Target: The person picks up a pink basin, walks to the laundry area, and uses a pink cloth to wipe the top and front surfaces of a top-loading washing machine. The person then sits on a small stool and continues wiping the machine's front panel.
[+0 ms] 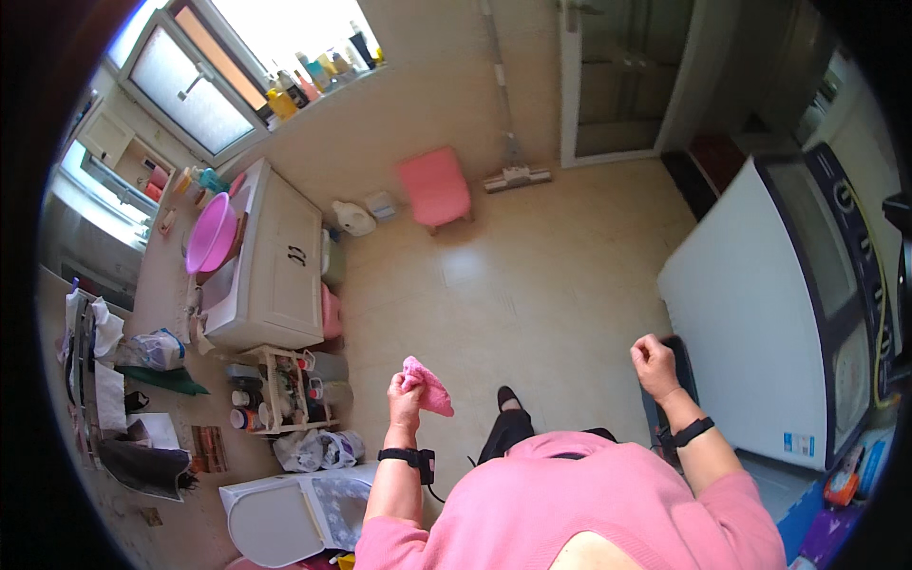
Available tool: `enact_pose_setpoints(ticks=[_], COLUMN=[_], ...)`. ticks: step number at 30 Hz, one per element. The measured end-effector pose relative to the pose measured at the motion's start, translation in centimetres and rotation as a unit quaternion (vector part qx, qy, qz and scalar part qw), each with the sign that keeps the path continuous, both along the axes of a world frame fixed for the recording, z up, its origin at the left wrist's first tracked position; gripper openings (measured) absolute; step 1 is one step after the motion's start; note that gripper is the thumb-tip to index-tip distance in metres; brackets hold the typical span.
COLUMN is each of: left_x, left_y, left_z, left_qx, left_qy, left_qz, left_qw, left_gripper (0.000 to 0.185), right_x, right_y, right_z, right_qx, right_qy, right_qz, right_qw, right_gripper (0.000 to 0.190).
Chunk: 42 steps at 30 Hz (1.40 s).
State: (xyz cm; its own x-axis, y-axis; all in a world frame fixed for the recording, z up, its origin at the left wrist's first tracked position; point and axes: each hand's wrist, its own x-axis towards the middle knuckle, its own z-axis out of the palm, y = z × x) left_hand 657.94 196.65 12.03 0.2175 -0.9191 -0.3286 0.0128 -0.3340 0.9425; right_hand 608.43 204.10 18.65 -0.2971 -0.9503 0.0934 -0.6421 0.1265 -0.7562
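Observation:
A crumpled pink cloth [432,393] is gripped in my left hand [403,407], held out over the tiled floor [456,306]. One corner of the cloth hangs to the right of the fingers. My right hand [655,369] is curled into a loose fist, and I see nothing in it. It is nearest to the white twin-tub washing machine [748,292], in front of its lower left corner in the picture. Below that hand, a dark object [680,356] beside the machine is partly covered by my forearm. Both wrists wear black straps.
A pink chair [435,187] and a flat mop [517,177] stand by the far wall. On the left are a vanity cabinet [281,267] with a pink basin [212,234], a storage rack [285,390] and a toilet [274,520]. A glazed door [623,78] is at upper right.

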Motion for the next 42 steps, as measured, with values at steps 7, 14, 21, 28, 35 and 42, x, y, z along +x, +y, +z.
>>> enact_pose_setpoints(ticks=[7, 14, 21, 28, 35, 42], left_x=[6.5, 11.3, 15.3, 16.0, 18.1, 20.7], left_y=[-8.9, -13.3, -17.8, -25.1, -27.9, -31.5], left_z=[1.4, -1.9, -3.0, -5.3, -14.0, -18.9], left_qx=[0.032, 0.096, 0.23, 0.302, 0.365, 0.459], left_qy=[-0.056, -0.137, -0.186, -0.197, -0.17, -0.22], left_qz=[-0.013, 0.003, 0.2, 0.24, 0.203, 0.127], left_qw=[0.998, 0.986, 0.934, 0.901, 0.892, 0.851], left_gripper=[0.026, 0.024, 0.031, 0.033, 0.047, 0.06], right_x=[9.7, 13.0, 17.6, 23.9, 28.1, 29.8], right_y=[-15.8, -33.8, -62.0, -86.6, -102.4, -110.3], right_z=[-2.1, -7.9, -16.3, -20.9, -31.0, -40.4], right_qx=[0.064, 0.149, 0.133, 0.155, 0.236, 0.197], right_qy=[0.028, 0.058, 0.093, 0.15, 0.239, 0.332], right_qz=[0.1, 0.171, 0.249, 0.307, 0.303, 0.281], right_qw=[0.993, 0.972, 0.955, 0.927, 0.892, 0.879], right_gripper=[0.011, 0.022, 0.029, 0.039, 0.051, 0.075])
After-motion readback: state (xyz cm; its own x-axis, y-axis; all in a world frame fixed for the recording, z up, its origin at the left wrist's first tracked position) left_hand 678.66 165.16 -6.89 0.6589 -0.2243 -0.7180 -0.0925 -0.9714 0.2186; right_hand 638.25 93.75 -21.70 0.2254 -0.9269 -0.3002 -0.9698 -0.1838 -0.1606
